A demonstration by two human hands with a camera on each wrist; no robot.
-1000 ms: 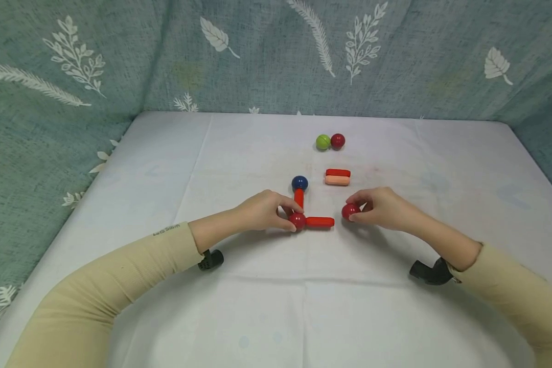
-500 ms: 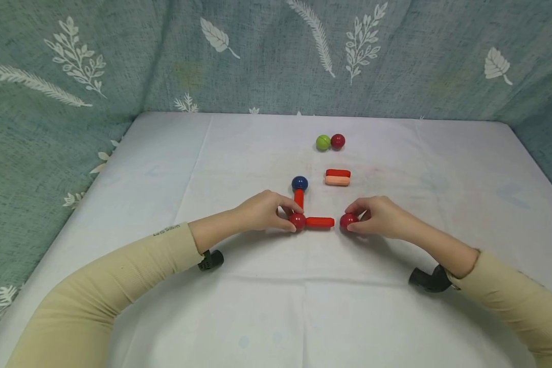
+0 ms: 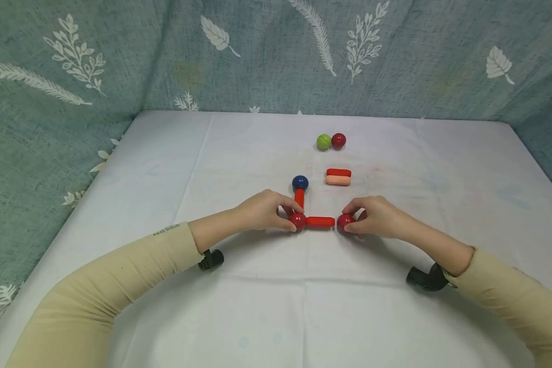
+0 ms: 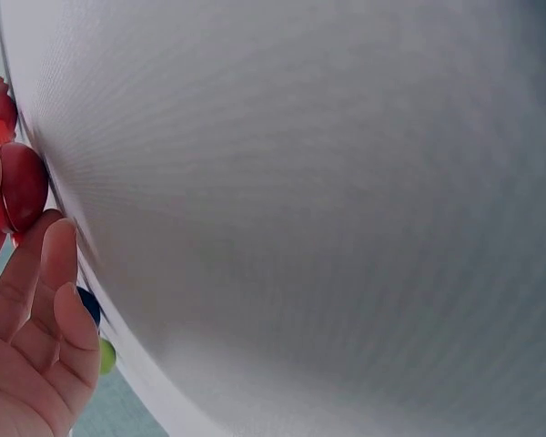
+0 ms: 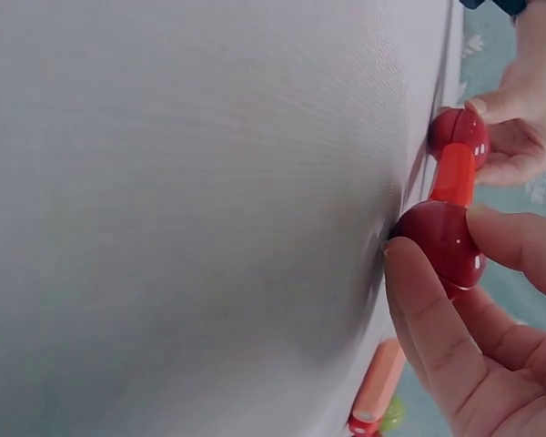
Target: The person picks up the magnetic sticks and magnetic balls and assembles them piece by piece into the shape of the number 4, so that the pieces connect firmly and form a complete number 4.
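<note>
Head view: left grip (image 3: 265, 211), ball-wide, pinches left red ball (image 3: 297, 221) where sideways rod (image 3: 320, 222) meets lengthwise rod (image 3: 300, 197), likely steadying that 2-rod corner; right grip (image 3: 377, 217) likewise pinches right red ball (image 3: 344, 223) just beside sideways rod's right end, apparently for alignment.

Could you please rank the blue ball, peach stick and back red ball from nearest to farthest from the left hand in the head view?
1. Blue ball: ahead and right of the left hand.
2. Peach stick: farther right.
3. Back red ball: beside the green ball.
</note>
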